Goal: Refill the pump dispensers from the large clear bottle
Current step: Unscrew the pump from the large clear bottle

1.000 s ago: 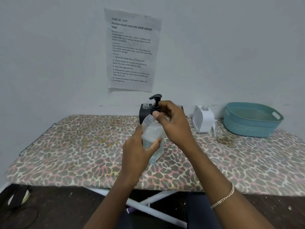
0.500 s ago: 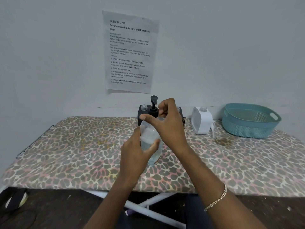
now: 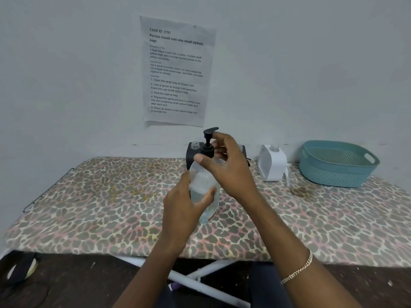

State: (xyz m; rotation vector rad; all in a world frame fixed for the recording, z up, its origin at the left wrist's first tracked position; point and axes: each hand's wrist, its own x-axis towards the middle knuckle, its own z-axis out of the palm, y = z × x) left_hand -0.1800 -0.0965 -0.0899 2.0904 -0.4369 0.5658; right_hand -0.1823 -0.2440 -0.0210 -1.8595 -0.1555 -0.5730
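Note:
A clear bottle (image 3: 205, 192) with liquid in it stands upright on the leopard-print board (image 3: 111, 207). My left hand (image 3: 184, 210) wraps around its body from the left. A black pump head (image 3: 209, 141) sits on its neck, with my right hand (image 3: 229, 167) gripping the pump's collar from the right, thumb in front. Behind stands a black holder (image 3: 192, 155) with an open clear bottle neck (image 3: 195, 145) at its left; my hands hide most of it. A white dispenser (image 3: 272, 163) with an open neck stands to the right.
A teal plastic basket (image 3: 338, 165) rests at the back right of the board. A printed sheet (image 3: 175, 72) is taped to the wall behind. White legs (image 3: 200, 278) cross below the board's front edge, over a dark floor.
The pump head has turned under my right hand: its spout, seen end-on half a second ago, now points right. My right fingers have shifted on the collar. The left hand keeps its hold.

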